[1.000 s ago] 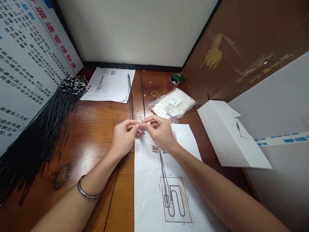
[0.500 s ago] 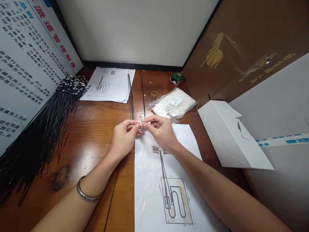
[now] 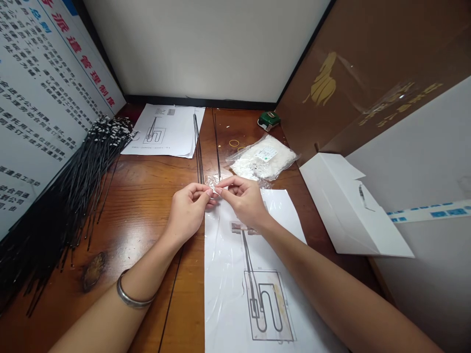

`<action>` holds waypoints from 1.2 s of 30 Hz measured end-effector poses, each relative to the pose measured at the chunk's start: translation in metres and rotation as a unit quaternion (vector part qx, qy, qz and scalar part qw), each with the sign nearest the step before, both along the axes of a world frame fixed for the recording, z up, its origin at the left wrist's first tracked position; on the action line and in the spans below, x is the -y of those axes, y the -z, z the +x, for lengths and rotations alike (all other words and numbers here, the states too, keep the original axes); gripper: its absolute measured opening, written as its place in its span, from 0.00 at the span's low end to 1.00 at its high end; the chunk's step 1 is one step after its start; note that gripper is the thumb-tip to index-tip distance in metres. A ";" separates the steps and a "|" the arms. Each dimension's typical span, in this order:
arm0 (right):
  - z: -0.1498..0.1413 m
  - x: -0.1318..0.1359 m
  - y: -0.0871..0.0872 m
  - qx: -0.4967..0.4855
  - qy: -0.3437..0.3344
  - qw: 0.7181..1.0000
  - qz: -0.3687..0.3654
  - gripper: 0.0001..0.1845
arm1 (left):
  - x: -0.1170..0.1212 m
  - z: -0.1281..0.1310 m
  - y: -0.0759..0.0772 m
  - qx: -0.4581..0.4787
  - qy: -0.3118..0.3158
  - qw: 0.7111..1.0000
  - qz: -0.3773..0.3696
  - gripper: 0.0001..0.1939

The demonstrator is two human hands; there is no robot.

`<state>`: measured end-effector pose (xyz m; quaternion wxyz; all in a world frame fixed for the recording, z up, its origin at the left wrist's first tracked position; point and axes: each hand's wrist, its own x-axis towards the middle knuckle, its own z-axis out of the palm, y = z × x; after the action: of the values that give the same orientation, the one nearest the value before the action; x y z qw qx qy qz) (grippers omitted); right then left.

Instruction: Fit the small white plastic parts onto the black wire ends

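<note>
My left hand [image 3: 188,208] and my right hand [image 3: 246,200] meet fingertip to fingertip above the top edge of a printed diagram sheet [image 3: 224,304]. Both are closed in a pinch. A tiny pale bit shows between the fingertips, too small to name. Thin black wires [image 3: 197,147] run from the back of the table toward my left fingers, where their near ends are hidden. Another dark wire pair [image 3: 217,147] ends close to my right fingertips. Crinkled clear plastic [image 3: 211,180] lies just behind the fingers.
A clear bag of small white parts [image 3: 267,156] lies beyond my right hand, near a green tape measure [image 3: 269,120]. Several black cables with white ends [image 3: 99,152] are heaped at left. Printed papers [image 3: 176,132] lie at the back; a white folded box [image 3: 342,206] stands right.
Both hands keep the same pinch at nearly the same spot. The view shifts slightly; nothing on the table has visibly moved.
</note>
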<state>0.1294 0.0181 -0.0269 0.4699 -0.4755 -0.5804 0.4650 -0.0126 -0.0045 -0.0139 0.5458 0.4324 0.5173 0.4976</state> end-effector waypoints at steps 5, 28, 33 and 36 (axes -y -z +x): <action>0.001 0.000 0.000 -0.003 -0.007 1.000 -0.004 0.06 | 0.001 0.000 0.000 -0.003 0.002 1.000 0.013 0.07; 0.005 -0.007 -0.004 -0.086 -0.061 0.992 -0.063 0.06 | 0.002 0.000 0.000 -0.008 0.018 0.999 0.036 0.05; 0.005 -0.007 -0.004 -0.085 -0.061 0.993 -0.061 0.06 | 0.002 0.001 -0.001 -0.003 0.016 0.999 0.032 0.05; 0.003 -0.004 -0.003 -0.065 -0.051 0.995 -0.047 0.05 | 0.001 0.001 -0.001 -0.003 0.013 1.000 0.026 0.05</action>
<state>0.1322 0.0224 -0.0239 0.4596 -0.4357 -0.5497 0.5448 -0.0116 -0.0057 -0.0124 0.5391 0.4544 0.5006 0.5023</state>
